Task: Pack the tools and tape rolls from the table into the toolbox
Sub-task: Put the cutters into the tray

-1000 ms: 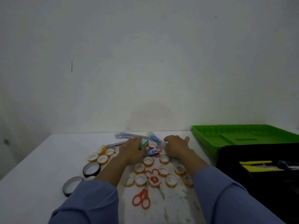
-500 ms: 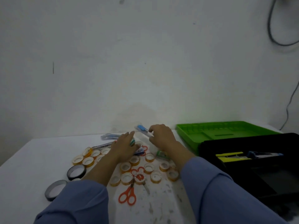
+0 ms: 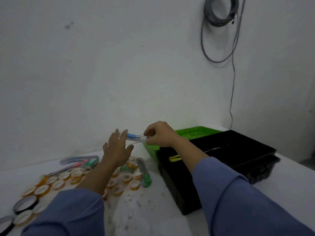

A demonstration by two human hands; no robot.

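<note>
Lifted off table (image 3: pixel 150 218) since earlier, clear-cased blue tool (image 3: pixel 134 137) hangs left of toolbox (image 3: pixel 179 193), long axis left-right, blue end left. Right hand (image 3: pixel 160 135) pinches its right end; left hand (image 3: pixel 117 150) open, fingers spread.

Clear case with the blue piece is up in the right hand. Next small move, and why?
Probably carry the clear case right and lower it into the black toolbox: the right hand pinches it above the table, the left hand is open beside it, and the toolbox stands open nearby.
</note>
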